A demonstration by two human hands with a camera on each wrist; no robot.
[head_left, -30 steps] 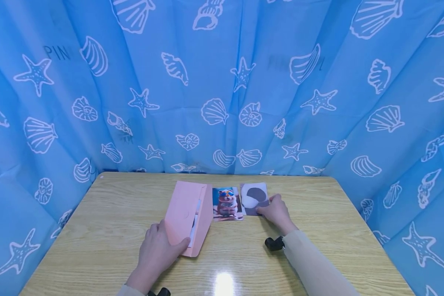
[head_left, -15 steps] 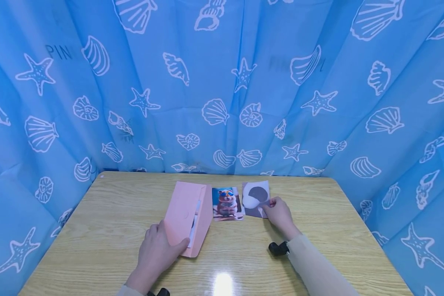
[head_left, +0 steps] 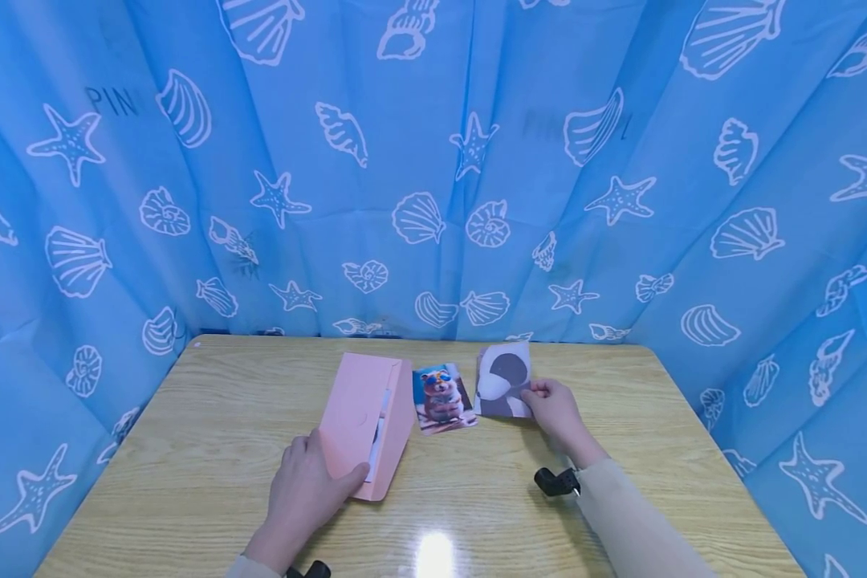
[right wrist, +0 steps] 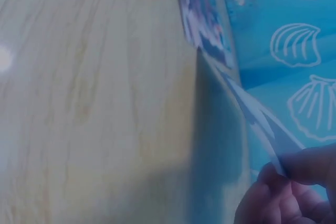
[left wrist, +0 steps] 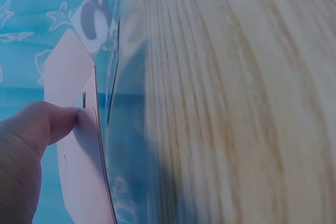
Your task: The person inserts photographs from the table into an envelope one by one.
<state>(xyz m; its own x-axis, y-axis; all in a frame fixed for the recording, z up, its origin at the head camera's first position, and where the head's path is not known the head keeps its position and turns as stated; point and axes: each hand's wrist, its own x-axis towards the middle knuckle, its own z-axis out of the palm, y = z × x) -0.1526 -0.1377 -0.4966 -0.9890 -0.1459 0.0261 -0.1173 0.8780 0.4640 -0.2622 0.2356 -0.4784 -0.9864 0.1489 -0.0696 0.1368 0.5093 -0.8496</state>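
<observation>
My left hand holds the lower end of a pink envelope, its thumb on the front at the opening. Inside the opening the white edge of a card shows. To the envelope's right lies a picture card of a hamster in sunglasses, turned slightly askew. Between thumb and fingers, my right hand pinches the lower right edge of a grey-and-white card. That card tilts up and bows in the right wrist view, its far end close to the hamster card.
The wooden table runs back to a blue curtain with white seashells and starfish. Black wrist camera mounts sit on both wrists. A bright light reflection shows at the table's front middle.
My right hand has shifted a little to the right and raised the grey-and-white card. The hamster card has turned slightly. My left hand and the envelope stay in place.
</observation>
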